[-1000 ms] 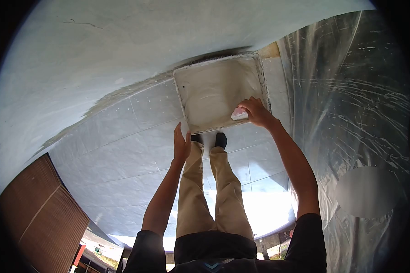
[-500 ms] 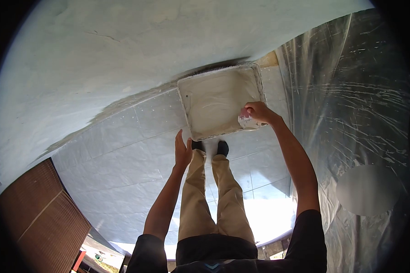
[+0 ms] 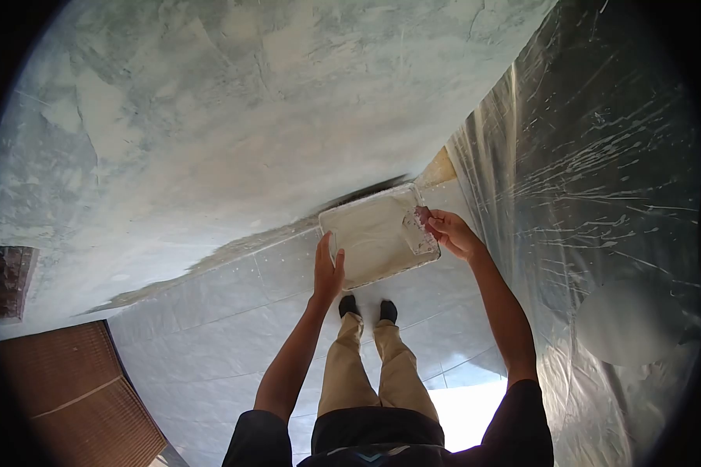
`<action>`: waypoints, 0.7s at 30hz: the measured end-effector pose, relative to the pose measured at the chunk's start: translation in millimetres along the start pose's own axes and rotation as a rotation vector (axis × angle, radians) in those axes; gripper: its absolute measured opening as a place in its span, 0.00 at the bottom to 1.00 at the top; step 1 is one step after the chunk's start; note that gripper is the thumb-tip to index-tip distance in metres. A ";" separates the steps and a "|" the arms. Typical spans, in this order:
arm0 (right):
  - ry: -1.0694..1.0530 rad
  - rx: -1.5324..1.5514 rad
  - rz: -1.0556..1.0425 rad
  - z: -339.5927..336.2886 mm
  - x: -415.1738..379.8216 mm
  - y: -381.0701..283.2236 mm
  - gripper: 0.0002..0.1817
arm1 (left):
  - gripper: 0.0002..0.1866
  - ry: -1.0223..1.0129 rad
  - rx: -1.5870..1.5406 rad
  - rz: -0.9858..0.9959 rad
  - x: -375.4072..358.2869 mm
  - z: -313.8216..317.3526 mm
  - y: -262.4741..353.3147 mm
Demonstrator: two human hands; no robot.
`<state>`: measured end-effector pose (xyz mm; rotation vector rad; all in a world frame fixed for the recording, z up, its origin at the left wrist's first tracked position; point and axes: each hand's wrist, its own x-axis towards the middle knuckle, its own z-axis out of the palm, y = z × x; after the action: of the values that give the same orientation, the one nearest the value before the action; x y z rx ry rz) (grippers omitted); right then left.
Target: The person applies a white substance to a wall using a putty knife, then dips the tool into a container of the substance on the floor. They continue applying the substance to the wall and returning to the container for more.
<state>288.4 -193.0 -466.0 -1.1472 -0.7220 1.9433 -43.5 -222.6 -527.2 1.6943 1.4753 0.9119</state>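
The left hand (image 3: 328, 272) grips the near left edge of a square tray (image 3: 374, 237), fingers closed over its rim, apparently to keep it from sliding while the other hand works in it. The tray lies flat on the tiled floor (image 3: 226, 311), pushed up against the foot of the plastered wall (image 3: 210, 132) and just ahead of the person's shoes (image 3: 368, 310); it is coated inside with pale, wet-looking filler. The right hand (image 3: 453, 233) is closed on a scraper (image 3: 418, 231), whose broad blade, smeared with the same pale stuff, lies low against the tray's right side, near the corner, as if drawn along the tray bottom to gather material. Both arms reach straight down past the tan trousers (image 3: 366, 373), so the person seems to be bent well over. A clear plastic sheet (image 3: 600, 194), flecked with white splashes, hangs to the right, most likely shielding what is behind it. At lower left stands a brown woven panel (image 3: 62, 381).
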 end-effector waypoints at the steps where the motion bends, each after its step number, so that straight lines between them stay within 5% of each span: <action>1: -0.003 -0.012 -0.035 10.7 -7.5 -16.6 0.23 | 0.27 0.009 -0.008 0.053 14.6 -7.1 19.6; 7: -0.035 0.130 -0.315 79.3 -60.6 -129.0 0.25 | 0.27 0.053 -0.087 0.347 89.7 -57.8 145.5; 21: 0.104 0.081 -1.225 176.2 -148.3 -319.9 0.09 | 0.28 0.322 -0.043 0.995 181.6 -177.3 379.2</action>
<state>279.4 -153.3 -73.9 -0.4901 -0.9545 0.8501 11.6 -71.7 -100.2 2.3461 0.6938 1.7657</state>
